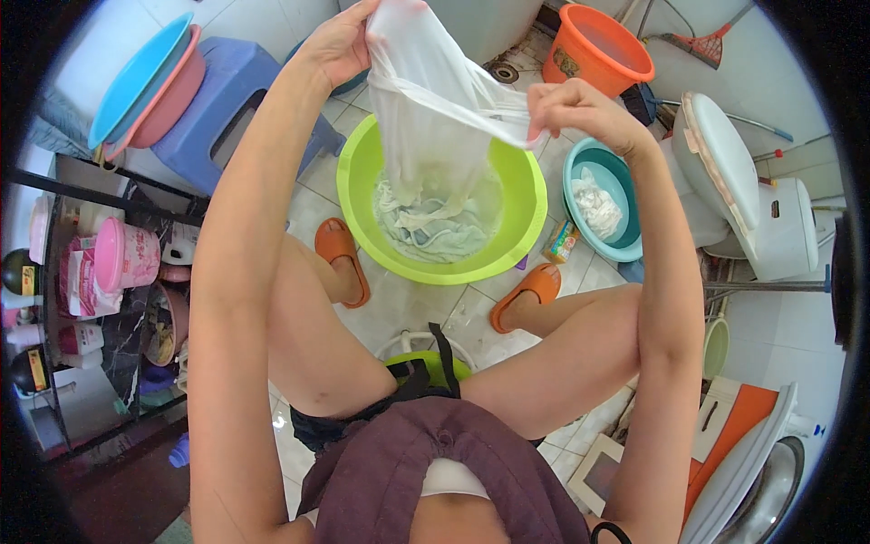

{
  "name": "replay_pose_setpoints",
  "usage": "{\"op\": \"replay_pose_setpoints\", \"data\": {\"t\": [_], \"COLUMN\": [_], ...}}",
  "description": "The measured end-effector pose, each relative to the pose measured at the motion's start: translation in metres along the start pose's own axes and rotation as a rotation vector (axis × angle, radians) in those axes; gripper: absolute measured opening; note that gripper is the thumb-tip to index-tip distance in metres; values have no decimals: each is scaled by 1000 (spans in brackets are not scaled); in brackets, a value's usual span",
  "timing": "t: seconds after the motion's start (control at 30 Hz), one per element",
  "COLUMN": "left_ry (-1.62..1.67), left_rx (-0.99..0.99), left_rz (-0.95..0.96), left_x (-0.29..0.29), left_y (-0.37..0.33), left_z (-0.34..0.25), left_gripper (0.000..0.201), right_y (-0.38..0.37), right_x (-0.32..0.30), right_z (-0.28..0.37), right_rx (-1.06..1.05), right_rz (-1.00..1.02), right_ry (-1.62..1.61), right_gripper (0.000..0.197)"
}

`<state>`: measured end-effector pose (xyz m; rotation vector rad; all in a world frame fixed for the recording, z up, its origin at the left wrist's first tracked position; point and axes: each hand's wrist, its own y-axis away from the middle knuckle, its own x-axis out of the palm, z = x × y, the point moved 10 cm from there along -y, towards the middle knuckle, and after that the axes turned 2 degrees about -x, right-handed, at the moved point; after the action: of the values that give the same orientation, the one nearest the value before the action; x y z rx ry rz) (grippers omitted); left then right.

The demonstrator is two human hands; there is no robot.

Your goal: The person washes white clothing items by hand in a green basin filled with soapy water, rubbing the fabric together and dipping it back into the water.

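Labels can be seen in the head view, mostly on the left. At 9 o'clock, a pink tub with a printed front stands on a dark shelf, and near it two black containers carry yellow labels. At 2 o'clock, a small box in yellow and green, also printed, is just beside the teal basin. Their print is small and bent by the lens.

The floor has pale tiles and looks wet in places. The person sits with knees apart, in orange slippers. At 10 o'clock is a blue stool, with a blue basin and a pink basin beside it. At 1 o'clock stands an orange bucket, between 2 and 3 o'clock a toilet, and at 4 o'clock a washer. The teal basin contains a crumpled white bundle.

At 12 o'clock, the green basin holds cloudy water and pale fabric. Above it, the wet cloth is stretched between both hands. The left hand, at 11 o'clock, pinches its upper edge, so the cloth lies toward this hand's 4 o'clock. The right hand, between 1 and 2 o'clock, has fingers curled around a gathered strip of it; the cloth lies toward this hand's 9 o'clock. Its lower part hangs into the basin; where it ends, I cannot tell.
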<state>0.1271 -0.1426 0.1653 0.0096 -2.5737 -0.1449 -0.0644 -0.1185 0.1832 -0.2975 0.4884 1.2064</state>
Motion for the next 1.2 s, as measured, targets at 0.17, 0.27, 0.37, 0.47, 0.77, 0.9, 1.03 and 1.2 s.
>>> {"op": "replay_pose_setpoints", "data": {"t": [0.17,0.27,0.37,0.47,0.77,0.9,1.03,1.2], "left_ry": [47,23,-223,-425,-1982,-903,-564,-427], "left_rx": [51,62,-16,-66,254,72,-167,-219], "left_rz": [36,21,0,82,-310,461,460,464], "left_x": [-1,-2,-9,-11,7,73,76,78], "left_y": [2,2,1,-8,3,29,38,39], "left_z": [-6,-8,7,28,32,77,84,83], "left_gripper": [33,32,30,31,46,47,39,37], "right_y": [-12,-14,-15,-16,-28,-24,-20,-16], "right_x": [26,15,-19,-37,-26,-30,-36,-40], "right_z": [-6,15,11,10,-4,-3,-11,-15], "right_rx": [184,-12,-55,-187,-73,-115,-78,-63], "right_rz": [-5,-234,-438,-478,-458,-485,-479,-500], "right_ry": [442,954,464,402,-197,-322,-329,-300], "right_gripper": [26,27,25,31,24,25,22,22]}}
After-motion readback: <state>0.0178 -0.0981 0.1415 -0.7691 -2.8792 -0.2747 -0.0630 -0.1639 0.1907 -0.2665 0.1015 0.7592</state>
